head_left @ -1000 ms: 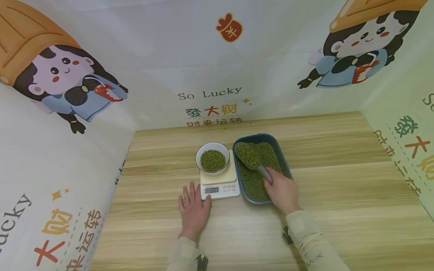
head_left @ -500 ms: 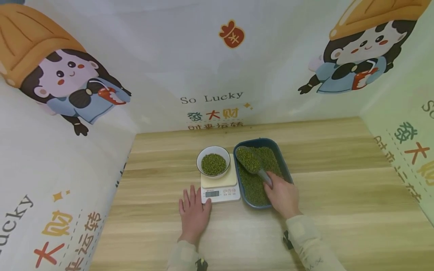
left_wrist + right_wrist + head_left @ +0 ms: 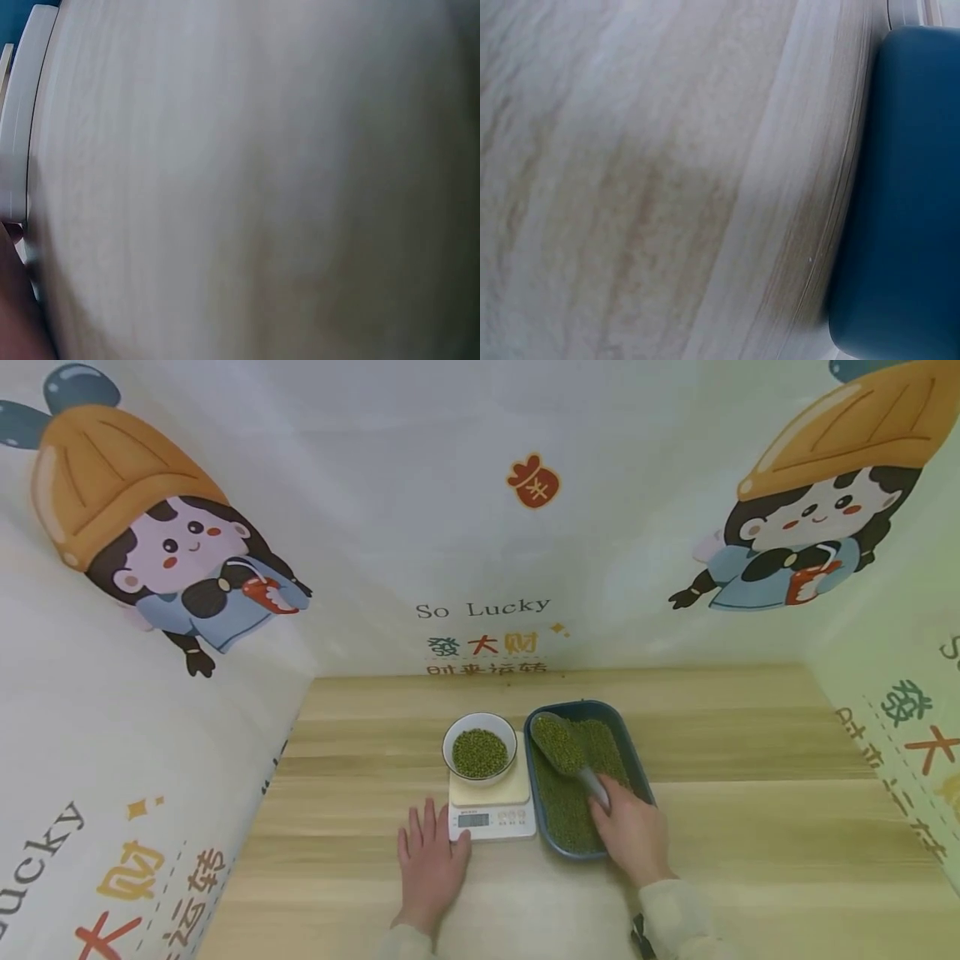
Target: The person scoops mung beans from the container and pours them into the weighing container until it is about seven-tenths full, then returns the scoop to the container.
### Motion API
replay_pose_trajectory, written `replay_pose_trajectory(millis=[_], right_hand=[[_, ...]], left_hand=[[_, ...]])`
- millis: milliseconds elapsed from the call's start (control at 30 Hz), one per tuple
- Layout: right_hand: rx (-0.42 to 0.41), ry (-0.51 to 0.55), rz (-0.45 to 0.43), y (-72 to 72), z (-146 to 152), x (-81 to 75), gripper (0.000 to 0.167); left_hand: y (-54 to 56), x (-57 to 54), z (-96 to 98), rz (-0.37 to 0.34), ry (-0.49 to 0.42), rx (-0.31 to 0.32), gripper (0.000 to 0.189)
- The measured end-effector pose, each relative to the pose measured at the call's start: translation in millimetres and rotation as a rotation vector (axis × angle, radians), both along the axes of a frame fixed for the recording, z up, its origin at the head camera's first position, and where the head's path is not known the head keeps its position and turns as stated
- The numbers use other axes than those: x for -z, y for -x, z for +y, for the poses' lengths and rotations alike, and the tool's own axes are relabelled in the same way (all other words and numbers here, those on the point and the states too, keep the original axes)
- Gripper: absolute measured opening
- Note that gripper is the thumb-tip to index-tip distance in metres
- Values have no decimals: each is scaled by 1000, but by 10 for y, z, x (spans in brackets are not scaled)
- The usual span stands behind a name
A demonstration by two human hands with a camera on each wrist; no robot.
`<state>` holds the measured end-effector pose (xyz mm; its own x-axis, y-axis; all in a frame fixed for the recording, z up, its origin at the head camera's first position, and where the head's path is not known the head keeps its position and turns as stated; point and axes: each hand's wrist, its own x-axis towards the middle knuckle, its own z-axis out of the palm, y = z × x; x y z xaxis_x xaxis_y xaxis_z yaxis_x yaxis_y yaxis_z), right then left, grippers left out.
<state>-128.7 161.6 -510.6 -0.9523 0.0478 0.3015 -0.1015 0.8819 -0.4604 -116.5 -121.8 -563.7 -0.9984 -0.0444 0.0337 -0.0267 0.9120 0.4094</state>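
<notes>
In the head view my right hand [image 3: 636,833] grips the grey handle of a scoop [image 3: 562,747]. Green mung beans fill the scoop, which lies over a dark blue tub [image 3: 551,842] of the same beans. My left hand [image 3: 432,864] rests on the table with fingers spread, its thumb at the front left corner of a white kitchen scale [image 3: 516,828]. On the scale's platform stands a white dark-rimmed bowl [image 3: 450,765] with mung beans [image 3: 480,753] in it. The display digits are too small to read. The right wrist view shows the tub's blue outer wall [image 3: 907,195].
A wood-grain table [image 3: 360,735] carries everything. Tub and scale stand side by side, close together. White printed cloth [image 3: 637,527] with cartoon figures and lettering hangs behind the table and along both sides.
The head view has tilted upward, so table and objects sit lower in it. Both hands, the scoop, the bowl and the tub keep their places relative to one another.
</notes>
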Motion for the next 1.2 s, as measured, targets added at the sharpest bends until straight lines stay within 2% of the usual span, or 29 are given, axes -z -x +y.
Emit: replay_pose_trajectory(millis=[200,367,467,667,833,1033,1200], right_hand=[[9,19,14,-5,-31,18,37],[3,61,-59,-99,-16,37,39],[8,94,-84,-108,-4,-14,41],[-26,122,-5,49,-3,-294,39],[-88,92,44,172,-6,-517,39],[-210,15,5,297,-26,-834,39],[-305,-83,-35,352,-101,-1015,39]], left_hand=[[-66,-16,-34,18,5,-2,59],[-182,33,-39,9,15,-5,58],[-198,53,-41,4,12,-4,58],[-91,-25,-27,37,4,-3,58],[-63,-109,-17,16,-5,4,58],[-31,-75,-17,7,-18,10,58],[-51,-72,-18,-17,-29,5,59]])
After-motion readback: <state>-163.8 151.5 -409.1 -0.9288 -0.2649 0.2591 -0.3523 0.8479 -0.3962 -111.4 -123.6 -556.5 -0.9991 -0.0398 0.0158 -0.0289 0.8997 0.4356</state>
